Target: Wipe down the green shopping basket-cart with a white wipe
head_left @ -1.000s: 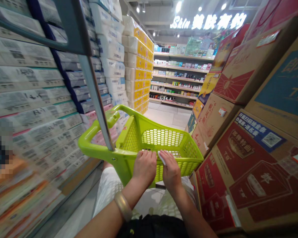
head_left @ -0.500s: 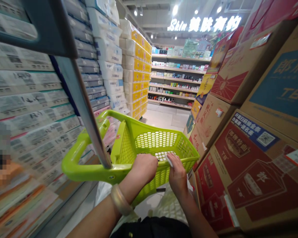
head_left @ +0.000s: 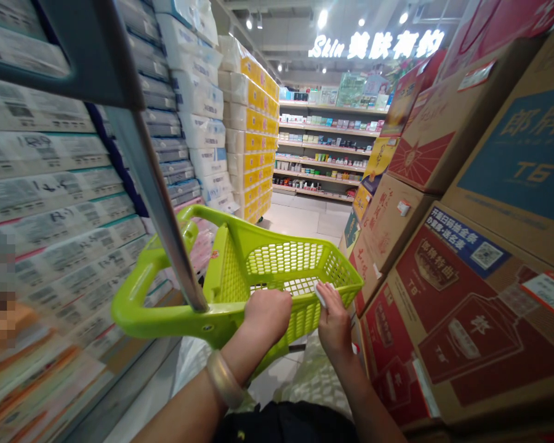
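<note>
A lime-green plastic shopping cart (head_left: 233, 264) stands in front of me, its basket pointing to the right and bare inside. My left hand (head_left: 268, 315), with a gold-coloured bangle (head_left: 224, 378) on its wrist, is closed over the near rim of the basket. Farther along that rim, my right hand (head_left: 335, 320) presses a folded white cloth or tissue (head_left: 321, 296) against the edge. Its fingers lie close together, bent over the rim. A metal pole (head_left: 159, 191) with a grey fitting (head_left: 92, 55) rises from the cart's handle end.
Stacked cardboard cartons (head_left: 471, 320) line the right side, close to the basket's end. On the left are piled wrapped paper packs (head_left: 64, 184) and yellow-white tissue packs (head_left: 253, 141). Shelves of small goods (head_left: 323, 144) stand at the back beyond pale floor tiles (head_left: 300, 215).
My right hand has slid slightly down and right with the cloth at the rim. My left hand keeps its hold. The whole view has shifted a little.
</note>
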A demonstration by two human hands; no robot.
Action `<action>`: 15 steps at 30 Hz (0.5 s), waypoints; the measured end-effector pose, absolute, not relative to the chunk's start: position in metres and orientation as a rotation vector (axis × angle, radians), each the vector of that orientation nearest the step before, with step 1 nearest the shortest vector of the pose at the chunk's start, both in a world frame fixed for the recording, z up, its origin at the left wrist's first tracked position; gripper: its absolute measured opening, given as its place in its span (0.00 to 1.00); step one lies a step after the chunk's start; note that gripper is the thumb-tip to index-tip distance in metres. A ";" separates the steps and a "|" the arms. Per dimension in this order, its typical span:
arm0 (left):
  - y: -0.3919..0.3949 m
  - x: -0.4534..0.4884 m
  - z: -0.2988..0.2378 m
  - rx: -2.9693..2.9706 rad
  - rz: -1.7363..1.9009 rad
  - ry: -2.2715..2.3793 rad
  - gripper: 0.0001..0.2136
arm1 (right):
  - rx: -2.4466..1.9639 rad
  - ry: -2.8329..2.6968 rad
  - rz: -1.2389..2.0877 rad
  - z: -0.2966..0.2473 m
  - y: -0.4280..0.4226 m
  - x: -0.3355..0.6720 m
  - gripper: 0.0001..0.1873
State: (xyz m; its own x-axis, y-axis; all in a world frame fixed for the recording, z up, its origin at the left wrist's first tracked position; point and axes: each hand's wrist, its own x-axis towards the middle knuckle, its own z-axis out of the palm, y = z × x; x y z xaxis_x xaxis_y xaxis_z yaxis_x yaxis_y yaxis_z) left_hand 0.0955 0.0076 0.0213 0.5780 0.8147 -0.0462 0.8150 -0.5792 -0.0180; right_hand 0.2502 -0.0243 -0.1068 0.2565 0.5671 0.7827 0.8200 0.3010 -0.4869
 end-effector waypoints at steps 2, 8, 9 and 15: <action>0.007 0.095 0.021 2.791 -0.069 1.434 0.14 | -1.324 -1.532 -0.241 -0.105 -0.026 0.243 0.27; 0.006 0.094 0.019 2.799 -0.041 1.432 0.14 | -1.292 -1.571 -0.233 -0.103 -0.026 0.240 0.28; 0.006 0.094 0.019 2.796 -0.037 1.436 0.14 | -1.333 -1.507 -0.248 -0.103 -0.026 0.243 0.28; 0.005 0.094 0.017 2.794 0.002 1.449 0.14 | -1.277 -1.606 -0.208 -0.104 -0.031 0.233 0.28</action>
